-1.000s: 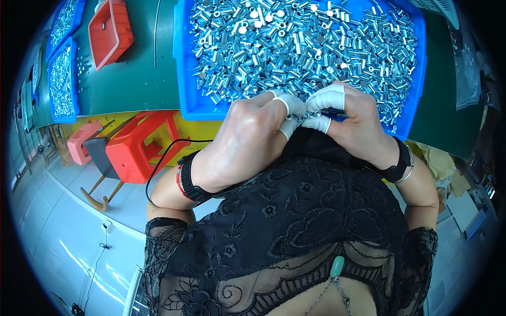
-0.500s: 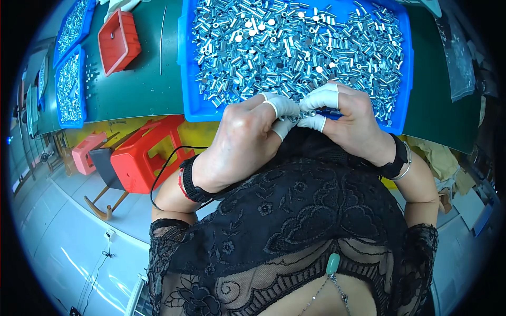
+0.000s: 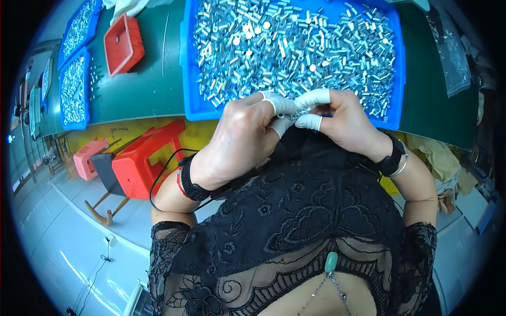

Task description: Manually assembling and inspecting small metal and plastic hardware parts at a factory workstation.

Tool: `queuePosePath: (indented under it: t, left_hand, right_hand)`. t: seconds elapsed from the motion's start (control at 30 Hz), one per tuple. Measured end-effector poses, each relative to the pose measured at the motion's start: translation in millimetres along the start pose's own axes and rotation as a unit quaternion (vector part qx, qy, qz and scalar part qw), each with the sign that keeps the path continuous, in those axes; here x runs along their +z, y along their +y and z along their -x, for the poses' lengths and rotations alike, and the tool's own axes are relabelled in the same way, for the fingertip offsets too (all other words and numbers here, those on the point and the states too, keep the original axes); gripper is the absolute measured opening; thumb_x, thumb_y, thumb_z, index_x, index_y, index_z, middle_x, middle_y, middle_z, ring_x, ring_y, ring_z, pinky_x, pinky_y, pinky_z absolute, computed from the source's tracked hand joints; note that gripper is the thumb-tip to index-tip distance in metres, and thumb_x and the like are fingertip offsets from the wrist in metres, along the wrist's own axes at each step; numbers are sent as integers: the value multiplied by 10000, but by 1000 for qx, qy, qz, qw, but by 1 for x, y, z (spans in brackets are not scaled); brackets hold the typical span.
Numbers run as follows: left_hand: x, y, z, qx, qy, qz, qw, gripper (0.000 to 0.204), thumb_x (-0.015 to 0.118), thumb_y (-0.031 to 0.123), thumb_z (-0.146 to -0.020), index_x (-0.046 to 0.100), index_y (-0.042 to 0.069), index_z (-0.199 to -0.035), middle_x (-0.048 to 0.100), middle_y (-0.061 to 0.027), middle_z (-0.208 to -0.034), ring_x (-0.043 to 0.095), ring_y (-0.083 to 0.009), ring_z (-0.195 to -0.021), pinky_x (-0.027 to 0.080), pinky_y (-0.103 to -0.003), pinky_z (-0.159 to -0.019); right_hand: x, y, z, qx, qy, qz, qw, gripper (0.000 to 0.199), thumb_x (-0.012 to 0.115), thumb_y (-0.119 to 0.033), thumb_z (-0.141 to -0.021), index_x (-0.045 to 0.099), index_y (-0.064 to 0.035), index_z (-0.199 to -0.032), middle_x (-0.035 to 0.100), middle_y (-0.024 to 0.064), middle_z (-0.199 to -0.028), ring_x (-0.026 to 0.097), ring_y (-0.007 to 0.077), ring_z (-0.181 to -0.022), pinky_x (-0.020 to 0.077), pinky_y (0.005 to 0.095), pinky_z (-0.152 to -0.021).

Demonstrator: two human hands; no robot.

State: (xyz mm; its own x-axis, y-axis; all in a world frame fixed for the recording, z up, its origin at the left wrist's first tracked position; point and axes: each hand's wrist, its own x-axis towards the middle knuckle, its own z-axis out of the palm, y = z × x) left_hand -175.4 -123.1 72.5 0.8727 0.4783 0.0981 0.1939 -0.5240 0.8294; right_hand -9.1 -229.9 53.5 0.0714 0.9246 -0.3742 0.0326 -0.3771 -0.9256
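So the small shiny silvery metal pieces (image 3: 293,114) you're on are right between your two sets of fingertips, out in front of your chest by the near edge of the tray. They're tiny and half hidden, so I honestly can't tell how many there are or how they fit together. Your left hand (image 3: 241,136) comes in from one side, with its thumb and forefinger pinching the left end of that little cluster. Your right hand (image 3: 350,124) pinches from the other side, forefinger on top and thumb underneath, with the bits showing in the gap. The fingertips of both hands wear white finger covers (image 3: 316,97), and the two sets pretty much meet.

Just past your knuckles is the big blue plastic tray (image 3: 188,79), loaded with a heap of short silvery metal tubes and bits (image 3: 295,52). It sits on the green bench (image 3: 147,89). Left of it you've got a thin straight metal rod (image 3: 165,47), then a red plastic bin (image 3: 136,46) with one small piece in it, and beyond that a smaller blue tray (image 3: 87,87) of metal bits.
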Motion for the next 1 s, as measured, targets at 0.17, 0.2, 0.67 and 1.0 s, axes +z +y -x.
queuePosePath:
  t: [0.17,0.2,0.67,1.0]
  left_hand:
    - [-20,4,-38,82,-32,-109,990,201,619,-84,-671,645,15,-843,630,-147,-774,602,-280,-594,493,-337,-540]
    - [-25,9,-45,98,-19,-121,988,201,619,-84,-671,645,15,-843,630,-147,-774,602,-280,-594,493,-337,-540]
    - [-59,-2,-102,154,172,-8,973,267,617,29,-741,514,-14,-983,572,-142,-610,607,-280,-578,445,-362,-490]
    - [-81,-75,43,-246,232,208,918,218,683,86,-776,493,21,-861,581,-42,-613,502,-65,-465,360,-207,-405]
  right_hand:
    - [-22,-12,-23,7,-65,-167,984,252,573,-114,-850,554,-29,-1087,611,32,-925,590,137,-804,480,263,-716]
    - [-26,-13,-26,18,-74,-255,964,248,538,-138,-868,543,-32,-1093,603,36,-948,582,138,-829,478,275,-731]
    - [-130,-91,-152,-33,16,-394,918,182,537,-102,-853,518,-5,-1007,532,96,-923,546,210,-830,484,279,-667]
    - [-22,-160,-203,-270,104,457,841,173,608,-132,-794,658,-38,-931,657,107,-891,630,181,-800,490,298,-714]
